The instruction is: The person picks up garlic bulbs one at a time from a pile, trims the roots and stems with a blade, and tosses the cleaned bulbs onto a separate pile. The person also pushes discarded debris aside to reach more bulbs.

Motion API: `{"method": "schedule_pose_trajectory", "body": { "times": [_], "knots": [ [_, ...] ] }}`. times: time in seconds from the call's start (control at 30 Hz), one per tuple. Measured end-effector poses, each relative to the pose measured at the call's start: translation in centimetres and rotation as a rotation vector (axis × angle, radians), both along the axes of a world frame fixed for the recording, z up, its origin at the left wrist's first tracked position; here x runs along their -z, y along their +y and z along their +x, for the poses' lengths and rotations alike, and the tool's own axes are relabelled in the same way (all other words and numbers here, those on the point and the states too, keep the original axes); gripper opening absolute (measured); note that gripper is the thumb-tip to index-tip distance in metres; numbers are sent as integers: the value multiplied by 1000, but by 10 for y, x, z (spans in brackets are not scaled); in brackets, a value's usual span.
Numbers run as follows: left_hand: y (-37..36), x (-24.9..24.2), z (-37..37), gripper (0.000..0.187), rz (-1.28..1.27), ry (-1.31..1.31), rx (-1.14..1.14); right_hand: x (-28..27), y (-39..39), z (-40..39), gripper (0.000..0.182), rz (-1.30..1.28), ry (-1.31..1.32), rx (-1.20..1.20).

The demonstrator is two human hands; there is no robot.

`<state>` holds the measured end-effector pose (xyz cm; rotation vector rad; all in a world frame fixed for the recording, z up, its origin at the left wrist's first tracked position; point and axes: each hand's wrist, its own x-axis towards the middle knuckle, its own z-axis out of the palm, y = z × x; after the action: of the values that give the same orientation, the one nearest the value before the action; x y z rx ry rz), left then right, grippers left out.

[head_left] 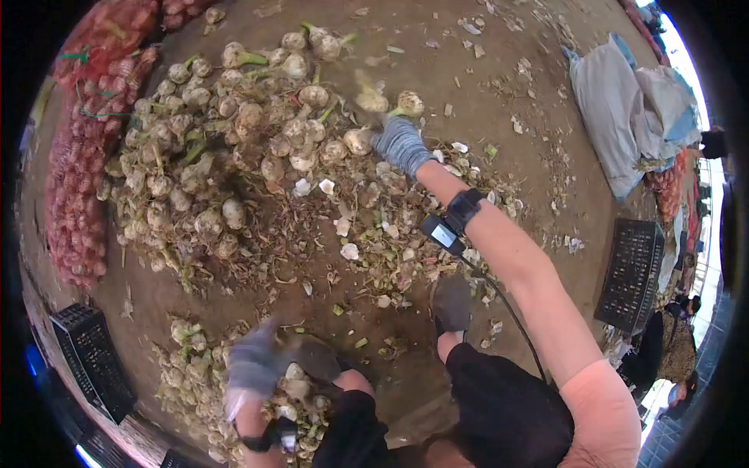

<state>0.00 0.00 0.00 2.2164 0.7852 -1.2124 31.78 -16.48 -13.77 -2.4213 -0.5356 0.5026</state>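
Passable over littered floor [546, 117], right of bulb heap [181, 125]. Blocked left by red net sacks [74, 187], far right by pale sacks [610, 109].

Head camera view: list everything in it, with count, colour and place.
Bulbs: too many to count, off-white, piles upper left and lower left
Scraps: many, brown and white, centre
Mesh sacks: several, red, left edge and right
Plastic sacks: at least two, pale grey, upper right
Crates: at least two, black, right and lower left
Floor: one, brown, throughout
People: at least one, right edge
Wristbands: two, black, both wrists
Shoes: two, dark, lower centre
Left hand: one, grey-gloved, blurred, lower left
Right hand: one, grey-gloved, upper pile's edge
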Motion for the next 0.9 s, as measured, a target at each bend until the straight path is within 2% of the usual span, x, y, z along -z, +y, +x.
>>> {"method": "schedule_pose_trajectory", "body": {
  "times": [0.03, 0.07, 0.1, 0.17, 0.23, 0.3, 0.33, 0.37, 0.4, 0.43, 0.47, 0.5, 0.53, 0.57, 0.67, 0.7, 0.77, 0.8, 0.83, 0.9],
  "knots": [
    [-10, 4, 10, 64, -35, 1, -32, -1, 0, -3, 40, -66, 6, 4],
    [-19, 31, 4, 66, -119, -279, -104, -3, 0, -6, 30, -131, 10, 8],
    [-20, 61, -4, 69, -200, -569, -175, 0, 3, -13, 30, -127, -2, 1],
    [-42, 76, 26, 75, -103, -866, -249, 14, -15, -33, 24, 679, 463, 238],
    [-64, 93, 42, 79, -542, -969, -821, -10, -29, -61, 24, 686, 913, 422],
    [-73, 106, 61, 78, -595, -1031, -809, -24, -40, -100, 23, 866, 1080, 264],
    [-74, 109, 68, 77, -651, -1099, -788, -37, -40, -117, 23, 863, 1084, 263],
    [-74, 108, 70, 77, -648, -1091, -794, -54, -36, -135, 23, 783, 1261, 402],
    [-75, 105, 71, 75, -678, -962, -780, -62, -36, -147, 23, 689, 1434, 547],
    [-76, 103, 69, 73, -704, -834, -764, -59, -41, -153, 23, 683, 1444, 553],
    [-81, 101, 67, 73, -821, -914, -860, -52, -49, -157, 23, 746, 1500, 446],
    [-83, 99, 64, 73, -817, -911, -862, -46, -54, -159, 23, 812, 1548, 333],
    [-85, 96, 61, 68, -891, -953, -856, -38, -56, -156, 24, 620, 1343, 209],
    [-86, 94, 58, 64, -967, -992, -850, -33, -61, -158, 24, 621, 1348, 211],
    [-87, 94, 51, 60, -924, -966, -873, -69, -61, -155, 28, 232, 523, -27],
    [-88, 93, 50, 60, -893, -951, -903, -71, -65, -152, 28, 230, 524, -30],
    [-89, 97, 47, 60, -882, -924, -904, -73, -73, -144, 25, -122, 82, -380],
    [-90, 100, 46, 60, -872, -898, -899, -78, -75, -143, 26, -174, 27, -488],
    [-89, 103, 43, 60, -873, -891, -899, -82, -74, -144, 26, -175, 33, -486],
    [-86, 110, 39, 63, -729, -818, -685, -88, -67, -147, 26, -303, -79, -708]
  ]
}}
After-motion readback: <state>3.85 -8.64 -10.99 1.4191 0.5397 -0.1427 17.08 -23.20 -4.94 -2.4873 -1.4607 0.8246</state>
